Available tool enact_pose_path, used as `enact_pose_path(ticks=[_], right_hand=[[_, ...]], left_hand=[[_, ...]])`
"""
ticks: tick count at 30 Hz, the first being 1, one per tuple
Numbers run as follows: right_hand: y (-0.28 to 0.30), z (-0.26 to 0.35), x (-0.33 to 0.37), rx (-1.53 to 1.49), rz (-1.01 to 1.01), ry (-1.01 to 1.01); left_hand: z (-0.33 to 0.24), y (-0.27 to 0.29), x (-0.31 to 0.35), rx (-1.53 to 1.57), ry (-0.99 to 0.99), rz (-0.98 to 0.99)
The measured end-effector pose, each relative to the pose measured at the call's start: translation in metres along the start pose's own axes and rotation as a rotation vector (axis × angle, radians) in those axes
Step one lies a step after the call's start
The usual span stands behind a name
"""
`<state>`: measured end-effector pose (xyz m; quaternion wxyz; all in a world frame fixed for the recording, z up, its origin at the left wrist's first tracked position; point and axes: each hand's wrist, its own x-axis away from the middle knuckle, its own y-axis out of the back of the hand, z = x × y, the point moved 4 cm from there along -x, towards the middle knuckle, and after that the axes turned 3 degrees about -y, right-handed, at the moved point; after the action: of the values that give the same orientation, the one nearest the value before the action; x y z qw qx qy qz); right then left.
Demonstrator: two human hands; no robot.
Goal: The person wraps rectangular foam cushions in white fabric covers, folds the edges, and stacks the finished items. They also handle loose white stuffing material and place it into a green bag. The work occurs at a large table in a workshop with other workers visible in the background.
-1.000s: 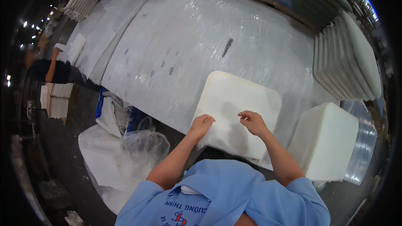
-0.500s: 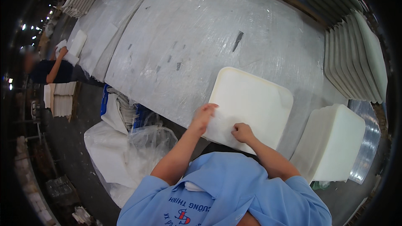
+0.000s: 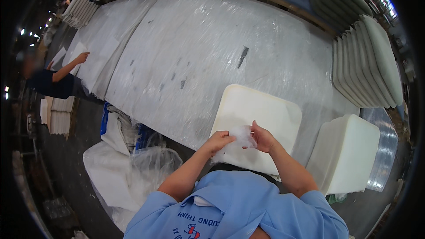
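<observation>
A cream foam cushion pad (image 3: 261, 115) lies flat on the plastic-covered table (image 3: 199, 53), right in front of me. Over its near edge my left hand (image 3: 219, 140) and my right hand (image 3: 262, 137) are pinched on a crumpled piece of thin clear plastic film (image 3: 239, 138), stretched between them just above the pad.
A stack of cream foam pads (image 3: 347, 152) stands at my right. Grey-green cushions (image 3: 367, 59) stand on edge at the back right, more pads (image 3: 82, 6) at the far left. Plastic bags (image 3: 133, 170) lie on the floor at my left. Another person (image 3: 55, 79) leans on the table's left end.
My hands left the pad's surface and came together over its near edge, now holding a bunched piece of clear film. The pad sits slightly further right in view.
</observation>
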<state>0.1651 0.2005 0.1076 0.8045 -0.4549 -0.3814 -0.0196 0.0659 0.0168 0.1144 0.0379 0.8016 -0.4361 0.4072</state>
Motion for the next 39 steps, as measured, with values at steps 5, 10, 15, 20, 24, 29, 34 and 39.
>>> enact_pose_path(ticks=[5,10,15,20,24,29,34,39], right_hand=[[0.019,-0.009,0.016,-0.147,-0.014,0.049],[-0.002,-0.023,0.004,0.142,-0.141,0.075],[-0.006,0.009,-0.02,0.238,-0.454,0.214],[0.004,0.034,-0.002,0.869,-0.377,0.079],[-0.012,0.036,0.006,1.313,-0.304,-0.079],[-0.022,0.031,0.011,1.51,-0.34,0.233],[-0.033,0.041,0.005,1.362,-0.283,0.303],[-0.04,0.04,-0.003,1.394,-0.337,0.131]], left_hand=[[-0.014,-0.001,0.0,0.187,0.046,-0.176],[-0.001,-0.004,-0.007,0.292,0.066,-0.168],[0.016,-0.013,-0.016,-0.298,-0.122,-0.002],[-0.056,0.009,-0.002,-0.547,-0.391,-0.205],[-0.1,-0.02,0.003,-0.767,-0.399,-0.073],[-0.079,-0.014,-0.024,-0.724,-0.392,-0.01],[-0.072,-0.016,-0.028,-0.61,-0.332,0.005],[-0.073,-0.011,-0.026,-0.644,-0.186,-0.141]])
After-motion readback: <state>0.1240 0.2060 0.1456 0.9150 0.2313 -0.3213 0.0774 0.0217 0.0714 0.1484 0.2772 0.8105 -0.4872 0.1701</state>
